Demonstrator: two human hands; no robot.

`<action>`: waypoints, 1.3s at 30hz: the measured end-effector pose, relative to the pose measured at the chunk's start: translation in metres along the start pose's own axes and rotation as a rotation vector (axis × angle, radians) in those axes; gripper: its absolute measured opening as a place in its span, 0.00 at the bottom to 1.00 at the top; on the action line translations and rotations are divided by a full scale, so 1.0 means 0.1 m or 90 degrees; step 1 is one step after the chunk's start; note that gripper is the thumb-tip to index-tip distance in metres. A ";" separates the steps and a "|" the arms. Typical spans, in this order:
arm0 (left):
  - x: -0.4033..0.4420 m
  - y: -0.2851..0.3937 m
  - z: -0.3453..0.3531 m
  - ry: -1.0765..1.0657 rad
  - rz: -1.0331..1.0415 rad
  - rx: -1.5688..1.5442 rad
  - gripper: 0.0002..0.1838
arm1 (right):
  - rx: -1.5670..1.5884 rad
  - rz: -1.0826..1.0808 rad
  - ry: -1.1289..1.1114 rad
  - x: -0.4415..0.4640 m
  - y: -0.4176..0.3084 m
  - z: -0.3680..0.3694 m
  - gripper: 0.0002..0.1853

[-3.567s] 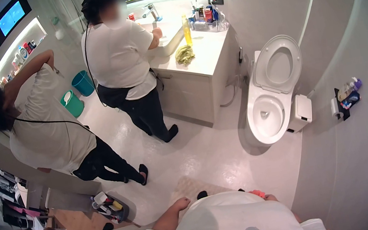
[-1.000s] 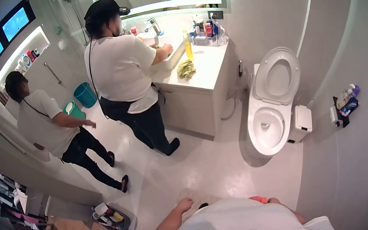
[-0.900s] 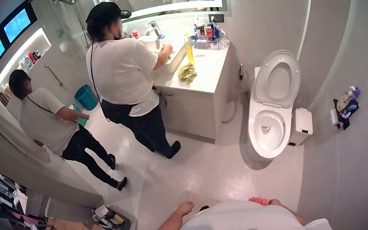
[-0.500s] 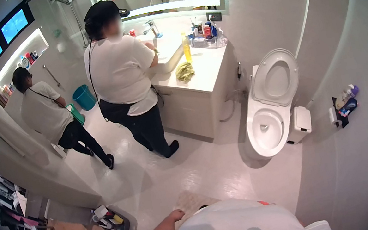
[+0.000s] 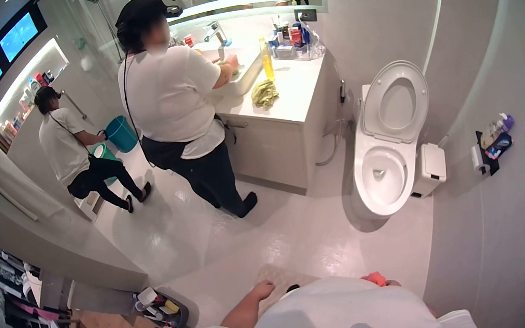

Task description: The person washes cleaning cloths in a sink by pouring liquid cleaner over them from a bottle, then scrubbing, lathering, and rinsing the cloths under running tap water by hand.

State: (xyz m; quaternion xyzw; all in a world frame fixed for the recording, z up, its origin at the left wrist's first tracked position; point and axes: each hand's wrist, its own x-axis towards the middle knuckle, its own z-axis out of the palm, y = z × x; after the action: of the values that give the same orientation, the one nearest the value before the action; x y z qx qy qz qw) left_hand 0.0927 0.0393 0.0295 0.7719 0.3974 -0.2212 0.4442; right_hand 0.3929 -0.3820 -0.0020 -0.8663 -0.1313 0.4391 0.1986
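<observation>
My left hand [image 5: 265,290] hangs beside my body over a pale mat [image 5: 295,274] on the floor. Its fingers are curled in, and nothing shows in them. On the other side, just a little of my right hand [image 5: 392,282] shows past my white shirt [image 5: 322,314]. A bunched orange-red cloth [image 5: 375,279] sticks out at that hand, which seems closed round it; most of the fingers are hidden. In front of me stands a white toilet [image 5: 384,178] with its lid up.
One co-worker [image 5: 172,99] stands at the sink [image 5: 245,80], hands in the basin. Another [image 5: 75,143] bends near a teal bucket [image 5: 121,135]. A yellow-green cloth [image 5: 265,94] and yellow bottle [image 5: 266,59] are on the counter. A grey caddy [image 5: 174,311] stands by the doorway, a bin [image 5: 430,163] beside the toilet.
My left hand has swung slightly forward. More of the orange-red cloth and my right hand have come into view. The farther co-worker has bent down and reached to the teal bucket.
</observation>
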 end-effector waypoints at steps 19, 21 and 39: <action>-0.16 -0.15 0.08 -0.010 0.003 0.053 0.22 | -0.020 0.006 0.032 -0.17 -0.07 -0.09 0.17; -0.13 -0.13 0.10 -0.008 0.008 0.054 0.22 | -0.038 0.014 0.027 -0.08 -0.05 -0.03 0.17; -1.10 -1.91 -0.39 0.195 -0.327 -0.645 0.19 | 0.450 -0.342 0.517 0.36 -4.62 -1.61 0.15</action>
State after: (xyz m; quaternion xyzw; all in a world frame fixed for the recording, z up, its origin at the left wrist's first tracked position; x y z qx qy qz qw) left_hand -0.1269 0.0823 0.0290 0.3655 0.6876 0.0100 0.6273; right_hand 0.5204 0.0057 0.2708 -0.7828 -0.1051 0.0242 0.6129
